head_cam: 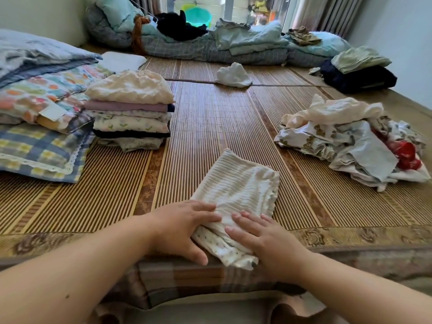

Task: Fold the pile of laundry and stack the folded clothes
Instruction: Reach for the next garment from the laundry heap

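A cream ribbed garment, folded narrow with a small-print layer showing at its near end, lay at the lower centre of the frame on the bamboo mat. The left hand and right hand pressed flat on it, fingers straight. The folded stack stood at centre left and the unfolded pile at right.

Woven bamboo mat, pale walls, curtained window, daylight, rolled bedding along far edge

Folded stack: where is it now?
Head view, left of centre: the folded stack sits on the bamboo mat, beside the patterned pillows on its left and across from the unfolded pile on the right.
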A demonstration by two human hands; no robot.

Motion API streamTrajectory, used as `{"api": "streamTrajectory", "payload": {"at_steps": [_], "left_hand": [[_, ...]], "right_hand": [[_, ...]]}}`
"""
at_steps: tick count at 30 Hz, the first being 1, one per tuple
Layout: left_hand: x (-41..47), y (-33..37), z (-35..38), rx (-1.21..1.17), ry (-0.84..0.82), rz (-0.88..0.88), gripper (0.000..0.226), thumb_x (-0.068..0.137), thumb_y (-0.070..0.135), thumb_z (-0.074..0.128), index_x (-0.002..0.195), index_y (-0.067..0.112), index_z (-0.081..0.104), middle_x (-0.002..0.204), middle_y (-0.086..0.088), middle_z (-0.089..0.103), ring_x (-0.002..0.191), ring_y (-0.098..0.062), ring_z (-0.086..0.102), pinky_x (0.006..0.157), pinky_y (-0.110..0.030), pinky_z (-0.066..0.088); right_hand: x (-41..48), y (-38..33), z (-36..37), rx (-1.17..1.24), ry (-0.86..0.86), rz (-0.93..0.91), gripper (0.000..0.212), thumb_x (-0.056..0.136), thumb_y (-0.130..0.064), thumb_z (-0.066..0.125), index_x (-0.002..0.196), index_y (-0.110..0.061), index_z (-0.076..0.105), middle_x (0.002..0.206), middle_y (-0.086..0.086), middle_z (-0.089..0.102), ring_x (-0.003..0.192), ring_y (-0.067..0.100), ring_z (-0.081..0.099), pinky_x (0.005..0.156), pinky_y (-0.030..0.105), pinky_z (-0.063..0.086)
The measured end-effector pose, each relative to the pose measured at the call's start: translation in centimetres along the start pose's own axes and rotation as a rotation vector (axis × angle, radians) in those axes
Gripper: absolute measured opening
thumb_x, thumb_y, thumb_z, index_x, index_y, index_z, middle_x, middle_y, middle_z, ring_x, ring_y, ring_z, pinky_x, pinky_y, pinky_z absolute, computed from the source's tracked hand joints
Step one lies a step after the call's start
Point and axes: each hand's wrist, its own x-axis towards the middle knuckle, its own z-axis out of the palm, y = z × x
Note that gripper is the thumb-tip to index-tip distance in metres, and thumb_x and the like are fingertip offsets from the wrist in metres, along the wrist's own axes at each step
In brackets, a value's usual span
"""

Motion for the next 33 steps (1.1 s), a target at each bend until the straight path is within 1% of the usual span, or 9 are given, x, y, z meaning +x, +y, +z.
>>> {"api": "streamTrajectory", "payload": {"at_steps": [5,9,12,16,19,22,25,29,33], "left_hand": [[-1.4,1.0,-0.3,0.066,0.006,0.053,0.094,0.070,0.065,0.068,0.148,0.045,0.021,0.156,0.020,0.019,0.141,-0.003,0.016,0.108,-0.020,0.008],[-3.0,1.5,0.7,0.078,0.001,0.112,0.089,0.073,0.060,0.068,0.146,0.048,0.020,0.149,0.026,0.027,0.135,0.000,0.023,0.110,-0.020,0.015],[-3.7,1.6,1.6,-0.072,0.153,0.161,0.051,0.083,0.049,0.063,0.131,0.044,0.050,0.123,0.023,0.058,0.111,0.006,0.047,0.099,-0.018,0.041],[-3.3,1.9,0.6,-0.743,0.283,0.052,0.019,0.084,0.020,0.069,0.099,0.032,0.067,0.092,0.010,0.069,0.083,-0.006,0.065,0.072,-0.021,0.053],[-1.0,1.9,-0.8,-0.940,0.507,-0.091,0.015,0.090,0.021,0.062,0.104,0.027,0.062,0.092,0.002,0.068,0.083,-0.020,0.066,0.072,-0.036,0.059],[1.9,1.1,-1.4,-0.933,0.576,-0.346,0.044,0.092,0.038,0.058,0.132,0.023,0.045,0.113,-0.001,0.064,0.092,-0.019,0.065,0.069,-0.034,0.057],[3.7,0.6,-1.0,-0.718,0.499,-0.584,0.074,0.087,0.050,0.060,0.148,0.025,0.025,0.137,-0.006,0.049,0.109,-0.022,0.055,0.086,-0.038,0.052],[4.4,0.8,-0.3,-0.476,0.348,-0.712,0.079,0.082,0.060,0.059,0.144,0.029,0.021,0.125,-0.006,0.046,0.108,-0.023,0.050,0.090,-0.039,0.049],[4.2,1.0,-0.6,-0.750,0.303,-0.606,0.080,0.085,0.043,0.066,0.144,0.036,0.014,0.117,-0.003,0.060,0.088,-0.019,0.066,0.075,-0.038,0.059]], "right_hand": [[-1.9,1.2,-1.1,0.378,-0.038,-0.053,0.058,0.091,-0.025,0.058,0.134,-0.055,0.033,0.148,-0.031,0.009,0.136,-0.018,-0.012,0.112,0.015,-0.010],[-3.7,1.7,-2.6,0.906,-0.090,0.125,0.037,0.091,-0.020,0.062,0.113,-0.049,0.064,0.131,-0.032,0.051,0.130,-0.020,0.028,0.114,0.018,0.021],[-4.5,1.7,-4.5,1.183,-0.111,0.200,0.030,0.093,-0.013,0.059,0.095,-0.039,0.076,0.110,-0.017,0.070,0.113,-0.006,0.058,0.098,0.017,0.043],[-3.2,2.3,-7.4,1.325,-0.002,0.312,0.022,0.093,-0.027,0.051,0.086,-0.016,0.069,0.086,-0.003,0.069,0.079,0.007,0.065,0.068,0.016,0.050],[0.2,3.5,-7.7,1.446,0.230,0.506,0.034,0.096,-0.034,0.049,0.104,-0.004,0.061,0.099,0.010,0.064,0.086,0.023,0.062,0.071,0.033,0.054],[3.3,4.4,-7.1,1.371,0.344,0.707,0.043,0.094,-0.039,0.054,0.127,-0.011,0.051,0.128,0.014,0.056,0.109,0.028,0.057,0.094,0.053,0.050],[4.8,4.9,-6.4,1.072,0.200,0.830,0.080,0.088,-0.044,0.062,0.151,-0.020,0.017,0.149,0.013,0.039,0.131,0.034,0.043,0.105,0.050,0.040],[5.0,4.8,-6.0,0.949,0.024,0.791,0.081,0.080,-0.036,0.075,0.144,-0.014,0.030,0.108,-0.002,0.055,0.091,0.015,0.056,0.061,0.022,0.045],[5.2,4.3,-5.3,0.937,0.044,0.727,0.078,0.076,-0.028,0.079,0.141,-0.023,0.036,0.110,-0.004,0.058,0.085,0.011,0.061,0.063,0.023,0.052]]}}
